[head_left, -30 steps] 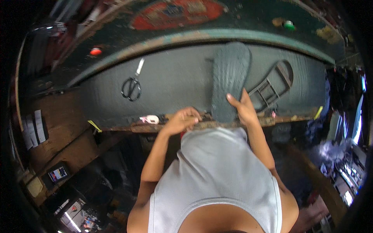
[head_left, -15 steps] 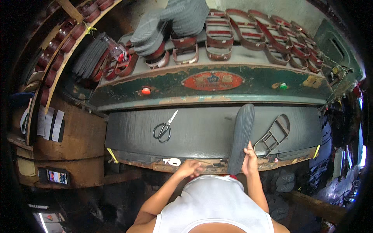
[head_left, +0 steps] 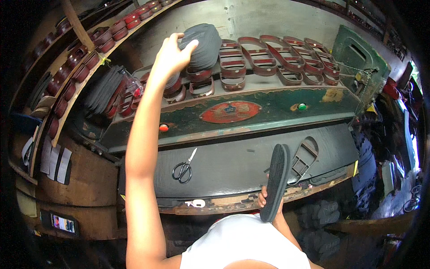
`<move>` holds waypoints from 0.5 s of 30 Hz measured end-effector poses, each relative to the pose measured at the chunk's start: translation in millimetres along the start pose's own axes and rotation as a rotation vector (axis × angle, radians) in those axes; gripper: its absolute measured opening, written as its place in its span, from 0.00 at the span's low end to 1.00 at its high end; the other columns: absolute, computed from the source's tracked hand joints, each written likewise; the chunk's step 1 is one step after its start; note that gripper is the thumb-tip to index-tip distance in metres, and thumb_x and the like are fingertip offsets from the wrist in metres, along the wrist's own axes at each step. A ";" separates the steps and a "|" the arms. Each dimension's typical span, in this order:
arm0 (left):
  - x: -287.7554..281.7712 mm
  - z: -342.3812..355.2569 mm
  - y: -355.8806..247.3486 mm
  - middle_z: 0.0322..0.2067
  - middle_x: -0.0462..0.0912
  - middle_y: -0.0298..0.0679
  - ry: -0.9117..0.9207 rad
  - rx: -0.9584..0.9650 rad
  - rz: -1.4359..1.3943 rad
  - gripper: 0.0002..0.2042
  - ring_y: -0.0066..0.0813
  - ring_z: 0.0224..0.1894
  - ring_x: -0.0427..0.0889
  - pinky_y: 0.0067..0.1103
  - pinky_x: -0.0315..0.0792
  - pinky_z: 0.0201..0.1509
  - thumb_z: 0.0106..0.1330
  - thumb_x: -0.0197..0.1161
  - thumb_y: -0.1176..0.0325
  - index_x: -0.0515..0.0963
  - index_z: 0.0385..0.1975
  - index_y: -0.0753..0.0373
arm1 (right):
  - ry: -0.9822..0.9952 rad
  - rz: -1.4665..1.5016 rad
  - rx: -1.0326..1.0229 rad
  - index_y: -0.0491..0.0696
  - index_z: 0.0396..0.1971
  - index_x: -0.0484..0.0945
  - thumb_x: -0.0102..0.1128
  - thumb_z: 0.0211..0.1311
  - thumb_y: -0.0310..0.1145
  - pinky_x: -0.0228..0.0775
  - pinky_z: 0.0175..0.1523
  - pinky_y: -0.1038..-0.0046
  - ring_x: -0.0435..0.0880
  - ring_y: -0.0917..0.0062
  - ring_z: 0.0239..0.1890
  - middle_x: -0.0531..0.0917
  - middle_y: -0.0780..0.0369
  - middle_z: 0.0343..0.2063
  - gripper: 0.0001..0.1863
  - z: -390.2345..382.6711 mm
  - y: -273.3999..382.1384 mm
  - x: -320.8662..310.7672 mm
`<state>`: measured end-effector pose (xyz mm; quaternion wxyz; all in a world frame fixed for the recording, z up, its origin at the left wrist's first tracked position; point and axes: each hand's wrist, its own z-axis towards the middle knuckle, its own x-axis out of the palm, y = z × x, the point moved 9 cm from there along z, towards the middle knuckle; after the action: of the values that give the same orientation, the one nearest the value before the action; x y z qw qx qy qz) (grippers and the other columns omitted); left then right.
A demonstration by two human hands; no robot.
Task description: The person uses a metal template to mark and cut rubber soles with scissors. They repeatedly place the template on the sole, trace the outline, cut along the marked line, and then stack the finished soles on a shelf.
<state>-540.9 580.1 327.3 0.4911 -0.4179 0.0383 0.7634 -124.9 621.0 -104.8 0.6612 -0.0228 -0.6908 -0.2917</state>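
A layered dark grey sole [head_left: 278, 179] is held by the right hand [head_left: 264, 197] above the near edge of the table [head_left: 224, 163]. The piece is tilted, with its upper end leaned slightly to the right and its long edge turned toward the view. The right fingers are curled around its lower part from the left; the palm is hidden behind it.

The left hand [head_left: 174, 53] is raised, arm extended, to a stack of dark grey soles [head_left: 205, 49] on the upper surface of the green machine [head_left: 277, 112]. Thumb and fingers are parted at the left side of the stack; whether a sole is pinched cannot be told.

On the table, black-handled scissors [head_left: 187, 166] are laid at left, blades pointed up and to the right. A sole-shaped cutting die [head_left: 310, 151] is placed just right of the held sole. A small white ring-shaped object [head_left: 201, 203] is noted at the near edge.

On the machine front, a red oval plate [head_left: 230, 111] is mounted between a red button [head_left: 164, 127] at left and a green button [head_left: 301, 106] at right. Red-brown cutting dies [head_left: 264, 71] are set out in rows on top, right of the stack.
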 end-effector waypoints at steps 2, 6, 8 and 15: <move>47.7 43.2 19.4 0.66 0.71 0.60 0.279 -0.185 0.083 0.45 0.51 0.68 0.72 0.37 0.66 0.72 0.57 0.68 0.36 0.70 0.65 0.68 | 0.026 0.025 0.003 0.54 0.78 0.47 0.52 0.74 0.52 0.72 0.31 0.70 0.73 0.74 0.28 0.70 0.60 0.33 0.41 -6.1 -0.6 0.5; 85.2 74.1 19.8 0.61 0.75 0.62 0.270 -0.150 0.229 0.49 0.51 0.66 0.75 0.36 0.68 0.71 0.54 0.68 0.33 0.70 0.64 0.72 | -0.041 0.002 -0.028 0.55 0.79 0.47 0.48 0.76 0.54 0.72 0.30 0.71 0.72 0.74 0.27 0.70 0.61 0.31 0.39 -17.2 2.5 -8.6; 91.3 73.8 15.3 0.62 0.75 0.63 0.223 -0.142 0.255 0.50 0.52 0.65 0.75 0.36 0.68 0.71 0.54 0.68 0.32 0.69 0.65 0.73 | -0.111 -0.048 -0.061 0.48 0.66 0.63 0.48 0.76 0.54 0.71 0.29 0.71 0.72 0.74 0.25 0.70 0.61 0.31 0.30 -23.3 6.7 -15.2; 85.7 36.9 45.8 0.68 0.65 0.67 0.054 -0.347 -0.516 0.50 0.53 0.70 0.69 0.38 0.66 0.70 0.64 0.59 0.32 0.59 0.71 0.74 | -0.013 -0.078 -0.102 0.49 0.29 0.65 0.49 0.72 0.56 0.65 0.32 0.79 0.71 0.79 0.24 0.69 0.65 0.19 0.24 -22.7 18.0 -18.2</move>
<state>-613.3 635.3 277.2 0.5888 -0.5116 -0.1869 0.5972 -94.7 632.6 -116.0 0.6426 -0.0316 -0.6798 -0.3519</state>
